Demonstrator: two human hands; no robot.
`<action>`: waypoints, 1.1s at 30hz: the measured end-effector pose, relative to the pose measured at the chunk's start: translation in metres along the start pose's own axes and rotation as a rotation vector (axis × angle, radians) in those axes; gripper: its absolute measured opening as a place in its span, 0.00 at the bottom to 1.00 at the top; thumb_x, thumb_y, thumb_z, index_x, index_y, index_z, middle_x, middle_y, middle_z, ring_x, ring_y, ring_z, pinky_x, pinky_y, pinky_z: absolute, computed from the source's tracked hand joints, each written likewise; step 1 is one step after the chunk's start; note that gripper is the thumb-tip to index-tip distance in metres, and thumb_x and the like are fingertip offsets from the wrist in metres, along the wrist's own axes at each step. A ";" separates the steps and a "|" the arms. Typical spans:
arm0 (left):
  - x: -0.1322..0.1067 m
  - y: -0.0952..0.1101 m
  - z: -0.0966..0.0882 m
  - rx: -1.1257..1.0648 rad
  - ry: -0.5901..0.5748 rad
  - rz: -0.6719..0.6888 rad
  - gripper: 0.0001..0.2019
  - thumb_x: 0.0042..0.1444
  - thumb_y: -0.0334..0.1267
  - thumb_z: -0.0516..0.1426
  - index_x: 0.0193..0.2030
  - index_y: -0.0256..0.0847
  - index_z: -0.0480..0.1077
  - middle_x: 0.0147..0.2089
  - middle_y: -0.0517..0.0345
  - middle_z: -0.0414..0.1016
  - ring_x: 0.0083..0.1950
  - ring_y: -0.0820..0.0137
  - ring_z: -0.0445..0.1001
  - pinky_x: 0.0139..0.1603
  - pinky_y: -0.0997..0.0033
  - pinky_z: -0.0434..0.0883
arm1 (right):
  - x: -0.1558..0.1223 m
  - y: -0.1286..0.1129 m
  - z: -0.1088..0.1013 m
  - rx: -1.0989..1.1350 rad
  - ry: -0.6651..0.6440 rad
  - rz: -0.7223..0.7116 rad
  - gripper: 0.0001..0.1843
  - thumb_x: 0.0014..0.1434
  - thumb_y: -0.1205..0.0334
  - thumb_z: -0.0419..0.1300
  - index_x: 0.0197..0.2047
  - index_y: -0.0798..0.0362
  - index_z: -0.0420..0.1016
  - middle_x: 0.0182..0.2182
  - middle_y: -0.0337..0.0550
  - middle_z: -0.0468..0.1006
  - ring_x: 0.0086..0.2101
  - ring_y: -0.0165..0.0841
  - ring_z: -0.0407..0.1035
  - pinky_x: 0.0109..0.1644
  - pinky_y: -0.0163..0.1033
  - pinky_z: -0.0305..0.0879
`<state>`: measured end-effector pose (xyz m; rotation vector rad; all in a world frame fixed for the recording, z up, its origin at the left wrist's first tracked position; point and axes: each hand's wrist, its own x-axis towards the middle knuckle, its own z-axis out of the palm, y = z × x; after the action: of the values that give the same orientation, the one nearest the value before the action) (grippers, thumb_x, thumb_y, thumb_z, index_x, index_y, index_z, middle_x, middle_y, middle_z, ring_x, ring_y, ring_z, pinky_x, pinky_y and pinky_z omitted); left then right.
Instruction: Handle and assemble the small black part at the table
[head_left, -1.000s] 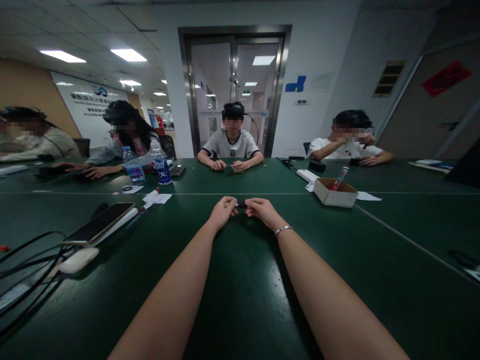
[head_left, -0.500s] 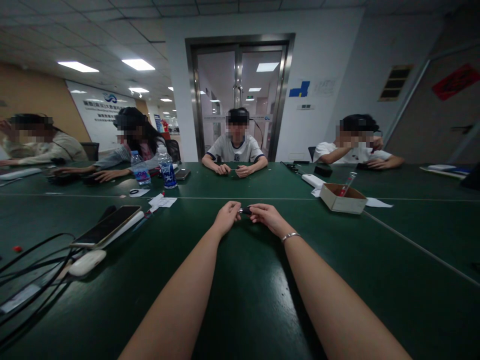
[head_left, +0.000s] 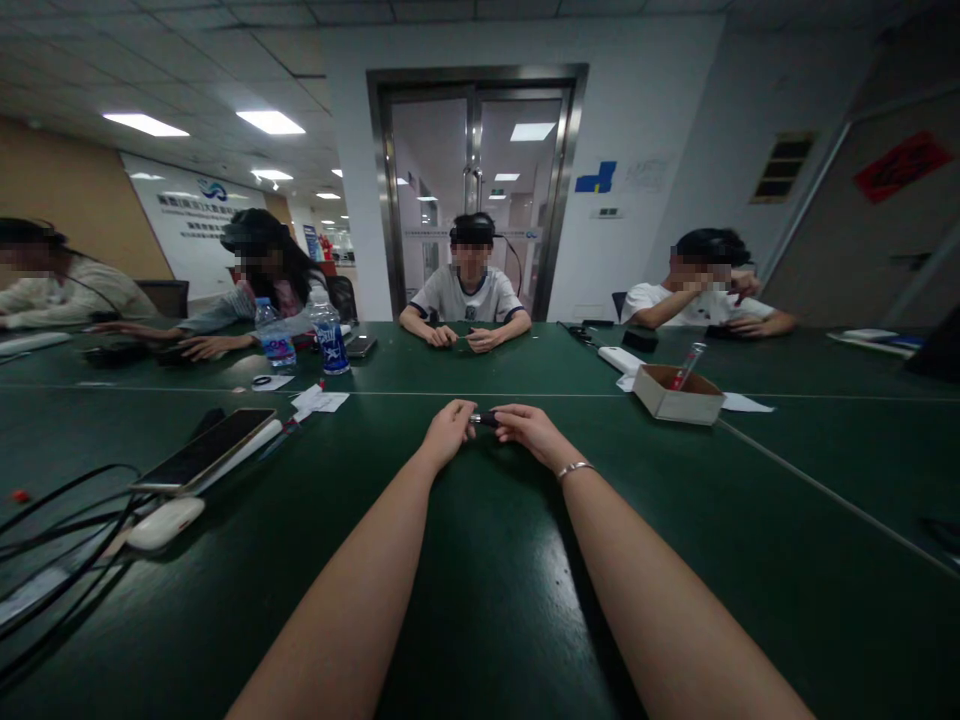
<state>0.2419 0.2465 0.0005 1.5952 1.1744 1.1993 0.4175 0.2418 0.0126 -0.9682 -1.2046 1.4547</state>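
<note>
Between my two hands, just above or on the green table (head_left: 495, 560), is a short black object with a silver end (head_left: 485, 419); its exact kind is too small to make out. My left hand (head_left: 451, 432) pinches the silver end at the left. On the right, the black end sits in the fingertips of my right hand (head_left: 531, 432), whose wrist wears a silver bracelet (head_left: 576, 469). Both hands are closed, and the fingers partly cover the object's two ends.
To the left lie a phone (head_left: 206, 450), a white rounded case (head_left: 166, 523) and black cables (head_left: 82, 520). Two bottles (head_left: 331, 335) stand beyond some paper slips (head_left: 319, 400). A small open box (head_left: 679, 397) holds a clear tube with red (head_left: 688, 366). Several people sit across the table.
The whole view has shifted slightly, so things appear a little further left. My hands keep their hold on the black and silver object, with little visible change between them.
</note>
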 end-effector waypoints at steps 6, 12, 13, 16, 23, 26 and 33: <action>0.001 -0.001 0.001 -0.008 0.012 0.013 0.12 0.58 0.39 0.52 0.45 0.36 0.70 0.28 0.59 0.68 0.27 0.74 0.66 0.28 0.76 0.63 | 0.000 -0.001 0.000 0.001 0.006 0.005 0.05 0.56 0.77 0.61 0.37 0.62 0.76 0.23 0.45 0.76 0.22 0.26 0.71 0.25 0.26 0.71; 0.000 0.000 -0.001 -0.016 0.018 0.008 0.13 0.58 0.40 0.52 0.44 0.36 0.70 0.30 0.58 0.69 0.28 0.74 0.66 0.28 0.76 0.62 | -0.001 -0.002 0.000 -0.005 -0.011 0.001 0.06 0.55 0.77 0.63 0.38 0.62 0.77 0.24 0.45 0.77 0.23 0.27 0.71 0.26 0.26 0.71; 0.000 0.000 -0.001 -0.023 0.007 -0.003 0.13 0.58 0.42 0.52 0.44 0.36 0.70 0.28 0.59 0.68 0.27 0.74 0.65 0.28 0.76 0.61 | -0.001 -0.002 0.000 -0.004 -0.014 0.001 0.06 0.55 0.76 0.63 0.38 0.62 0.77 0.25 0.45 0.77 0.23 0.27 0.71 0.26 0.26 0.71; 0.000 0.000 -0.001 -0.022 0.006 0.010 0.13 0.57 0.41 0.53 0.44 0.36 0.70 0.26 0.60 0.67 0.28 0.73 0.66 0.28 0.76 0.61 | -0.001 -0.001 -0.001 -0.003 -0.017 0.001 0.06 0.54 0.77 0.63 0.38 0.62 0.77 0.25 0.46 0.77 0.23 0.27 0.71 0.27 0.26 0.71; -0.001 0.000 0.000 -0.040 -0.009 0.007 0.14 0.58 0.42 0.51 0.44 0.36 0.70 0.25 0.60 0.66 0.27 0.74 0.64 0.29 0.75 0.61 | -0.001 -0.001 -0.001 -0.007 -0.018 -0.001 0.07 0.55 0.77 0.62 0.39 0.62 0.77 0.25 0.46 0.77 0.23 0.27 0.71 0.28 0.27 0.71; 0.000 -0.001 0.000 -0.049 0.005 -0.003 0.11 0.55 0.39 0.53 0.43 0.38 0.70 0.28 0.60 0.68 0.28 0.74 0.65 0.30 0.75 0.61 | 0.000 0.000 -0.001 -0.007 -0.007 -0.004 0.08 0.54 0.78 0.63 0.38 0.62 0.77 0.25 0.45 0.77 0.23 0.27 0.71 0.27 0.26 0.71; 0.000 -0.002 -0.001 0.006 0.024 0.021 0.12 0.56 0.36 0.52 0.45 0.38 0.70 0.30 0.59 0.68 0.30 0.74 0.66 0.30 0.76 0.62 | -0.001 0.000 -0.001 -0.007 -0.013 -0.003 0.08 0.54 0.78 0.62 0.38 0.62 0.77 0.24 0.44 0.77 0.22 0.26 0.71 0.27 0.26 0.71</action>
<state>0.2408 0.2475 -0.0016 1.6053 1.1800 1.2320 0.4184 0.2415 0.0128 -0.9629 -1.2203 1.4573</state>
